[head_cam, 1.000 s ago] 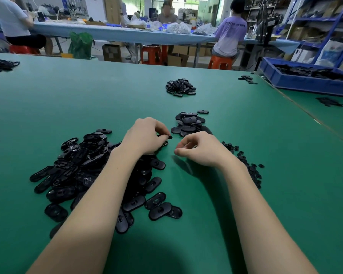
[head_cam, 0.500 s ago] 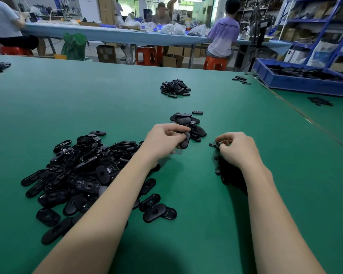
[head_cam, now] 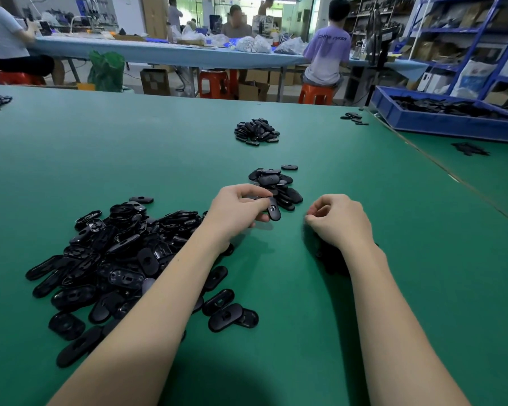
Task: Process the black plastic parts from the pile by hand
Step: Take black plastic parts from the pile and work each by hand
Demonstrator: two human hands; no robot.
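The left hand [head_cam: 235, 212] grips one flat black oval plastic part [head_cam: 273, 210] beside the small done heap [head_cam: 274, 186], the right hand [head_cam: 339, 219] has fingers curled on nothing I can see, and the big pile of black plastic parts [head_cam: 115, 259] on the green worktop [head_cam: 129, 142] is mostly left.

Workers sitting on orange stools [head_cam: 316, 93] along a long blue table [head_cam: 165, 52]; blue shelving [head_cam: 478, 30] standing right of it.

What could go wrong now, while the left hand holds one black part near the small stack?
1. The left hand pinches the oval part right beside the small stack; a careless drop may knock that loose stack over.
2. The left forearm lies over the big pile, so pulling back might drag unprocessed parts across the green table.
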